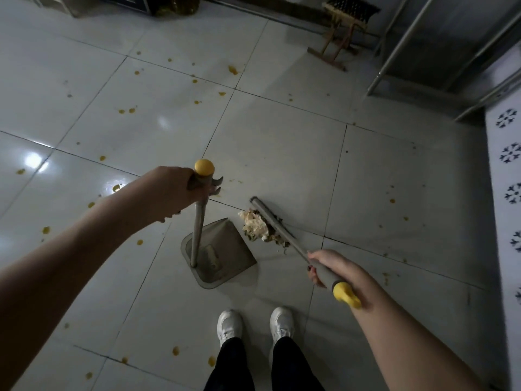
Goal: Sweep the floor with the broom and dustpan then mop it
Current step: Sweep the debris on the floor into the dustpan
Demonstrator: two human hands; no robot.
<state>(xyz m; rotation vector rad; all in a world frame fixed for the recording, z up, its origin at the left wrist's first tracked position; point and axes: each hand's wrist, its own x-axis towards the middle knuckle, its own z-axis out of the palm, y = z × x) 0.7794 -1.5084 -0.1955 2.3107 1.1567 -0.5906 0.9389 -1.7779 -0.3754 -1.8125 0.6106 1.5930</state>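
Observation:
My left hand [169, 193] grips the top of the grey dustpan handle [198, 221], just under its yellow cap. The grey dustpan [228, 249] stands on the white tile floor [282, 153] in front of my feet, its mouth facing right. My right hand [332, 266] grips the grey broom handle near its yellow end [345, 294]. The broom head [272, 218] lies low on the floor just right of the dustpan. A pile of crumpled paper and scraps [256, 225] sits against the broom head, at the dustpan's lip.
Yellow spots [233, 69] are scattered over the tiles on the left and far side. A small wooden stool [338, 40] stands at the back. A metal rack [423, 52] fills the back right, and a patterned white surface [507, 165] runs along the right edge. My white shoes [255, 324] are near the bottom.

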